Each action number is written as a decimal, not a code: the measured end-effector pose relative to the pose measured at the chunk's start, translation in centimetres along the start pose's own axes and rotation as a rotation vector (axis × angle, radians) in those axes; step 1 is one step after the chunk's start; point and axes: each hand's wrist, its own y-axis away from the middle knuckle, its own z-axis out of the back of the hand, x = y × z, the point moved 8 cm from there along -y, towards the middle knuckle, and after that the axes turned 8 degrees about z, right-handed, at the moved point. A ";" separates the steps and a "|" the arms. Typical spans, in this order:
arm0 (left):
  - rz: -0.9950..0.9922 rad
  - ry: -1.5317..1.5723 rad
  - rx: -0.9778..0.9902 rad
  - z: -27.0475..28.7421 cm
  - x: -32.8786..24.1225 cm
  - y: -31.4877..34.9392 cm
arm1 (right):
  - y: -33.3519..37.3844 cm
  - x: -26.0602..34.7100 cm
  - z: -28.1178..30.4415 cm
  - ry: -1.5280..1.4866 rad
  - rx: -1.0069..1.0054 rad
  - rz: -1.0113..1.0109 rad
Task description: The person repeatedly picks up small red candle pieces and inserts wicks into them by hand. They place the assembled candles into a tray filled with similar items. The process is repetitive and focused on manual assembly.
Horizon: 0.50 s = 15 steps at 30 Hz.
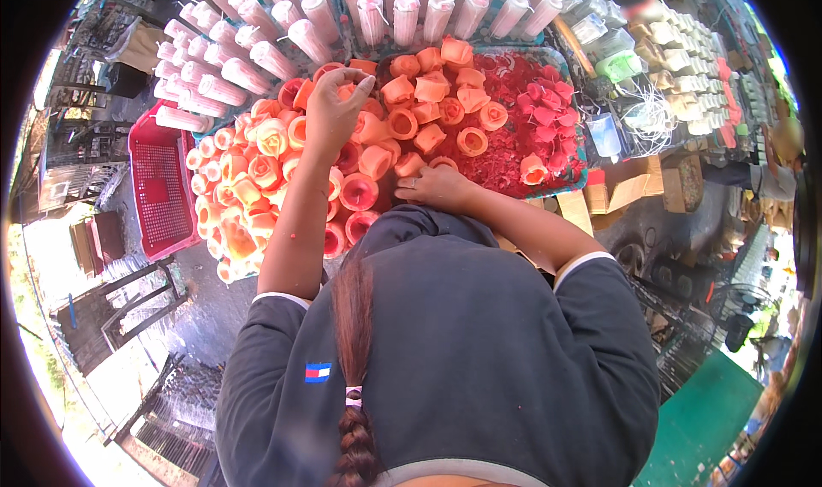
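Hollow orange rose-shaped cups (267, 138), which look like wax, lie heaped across the near left and middle of the work surface. My left hand (336, 103) reaches over this heap, its fingers bent and close together among the orange pieces at the far side. What those fingers hold, if anything, is hidden. Nearer to me, my right hand (428, 186) is curled at the heap's near edge, a ring on one finger. An orange cup (443, 162) shows just beyond it; its grip is partly covered. More orange cups (430, 86) sit at the left of a teal-rimmed tray (586, 179).
Dark pink petal-like pieces (548, 110) and red scraps (505, 166) fill the tray's right side. Wrapped pale pink candles (308, 38) stand in rows beyond. A red plastic basket (158, 187) is at left; white string (648, 121) and cardboard boxes (629, 192) are at right.
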 end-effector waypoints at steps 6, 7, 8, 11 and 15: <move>0.061 0.123 -0.018 0.6 2.2 1.5 | 1.7 -2.7 2.2 -0.386 -0.258 -0.219; 0.116 0.140 0.031 0.1 3.1 1.6 | 2.6 -4.1 2.8 -0.809 -0.559 -0.373; 0.176 0.156 0.085 -0.4 3.1 2.4 | 3.1 -4.7 3.5 -0.856 -0.605 -0.469; 0.202 0.208 0.200 -2.9 3.0 4.8 | 3.7 -6.0 6.9 -0.849 -0.729 -0.687; 0.304 0.447 0.389 -7.5 1.9 7.2 | 2.3 -4.3 9.7 -0.956 -0.832 -0.607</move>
